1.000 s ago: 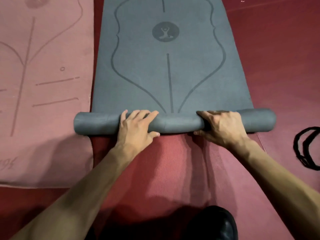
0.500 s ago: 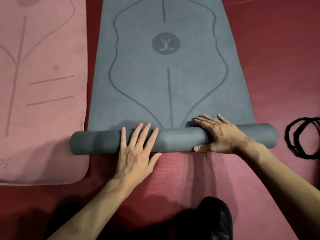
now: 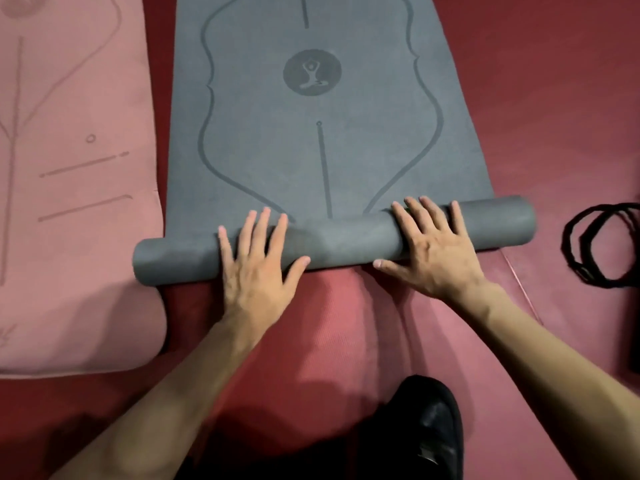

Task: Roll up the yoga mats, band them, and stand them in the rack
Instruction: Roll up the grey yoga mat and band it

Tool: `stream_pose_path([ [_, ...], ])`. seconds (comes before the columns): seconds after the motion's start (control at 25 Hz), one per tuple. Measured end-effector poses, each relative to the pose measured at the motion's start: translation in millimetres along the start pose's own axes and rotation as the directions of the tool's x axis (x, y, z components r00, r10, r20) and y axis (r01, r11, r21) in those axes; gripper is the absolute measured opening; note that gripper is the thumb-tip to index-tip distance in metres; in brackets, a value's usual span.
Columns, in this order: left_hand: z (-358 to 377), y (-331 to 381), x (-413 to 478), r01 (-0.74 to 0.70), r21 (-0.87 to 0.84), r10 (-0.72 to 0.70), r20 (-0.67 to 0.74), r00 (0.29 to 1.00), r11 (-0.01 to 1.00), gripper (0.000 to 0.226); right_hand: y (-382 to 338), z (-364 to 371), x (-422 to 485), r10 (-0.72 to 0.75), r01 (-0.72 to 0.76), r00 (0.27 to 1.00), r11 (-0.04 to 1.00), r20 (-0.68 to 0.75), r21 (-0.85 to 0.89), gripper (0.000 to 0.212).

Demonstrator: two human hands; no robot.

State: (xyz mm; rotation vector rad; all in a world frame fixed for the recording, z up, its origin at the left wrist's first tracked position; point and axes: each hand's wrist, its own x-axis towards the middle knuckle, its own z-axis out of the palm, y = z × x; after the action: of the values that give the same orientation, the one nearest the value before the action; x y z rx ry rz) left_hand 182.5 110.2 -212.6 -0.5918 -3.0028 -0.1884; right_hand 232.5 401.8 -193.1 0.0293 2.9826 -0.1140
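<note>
A grey yoga mat with a printed figure emblem lies flat on the red floor, its near end wound into a roll that runs left to right, slightly higher on the right. My left hand lies flat on the left half of the roll, fingers straight and spread. My right hand presses flat on the right half, fingers reaching over the top of the roll. A pink mat lies unrolled to the left.
Black elastic bands lie coiled on the floor at the right edge. A dark red mat lies under my forearms. My black shoe shows at the bottom. No rack is in view.
Both hands went from curled over the roll to flat with straight fingers. The roll moved away from me along the grey mat and grew thicker, its right end now slightly further ahead.
</note>
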Motion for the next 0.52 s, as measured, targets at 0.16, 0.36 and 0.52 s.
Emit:
stream_pose_path([
  [0.16, 12, 3, -13, 0.070, -0.019, -0.070, -0.026, 0.997, 0.997, 0.077, 3, -16, 27, 0.045, -0.041, 0.982, 0.999, 0.182, -0.025, 0.126],
  [0.36, 7, -13, 21, 0.045, -0.062, -0.039, 0.083, 0.996, 0.997, 0.082, 0, -21, 26, 0.036, -0.033, 0.995, 0.999, 0.094, -0.036, 0.120],
  [0.52, 1, -18, 35, 0.048, -0.085, -0.032, 0.177, 0.984, 0.995, 0.090, -8, -4, 24, 0.009, -0.007, 0.999, 0.999, 0.041, -0.044, 0.120],
])
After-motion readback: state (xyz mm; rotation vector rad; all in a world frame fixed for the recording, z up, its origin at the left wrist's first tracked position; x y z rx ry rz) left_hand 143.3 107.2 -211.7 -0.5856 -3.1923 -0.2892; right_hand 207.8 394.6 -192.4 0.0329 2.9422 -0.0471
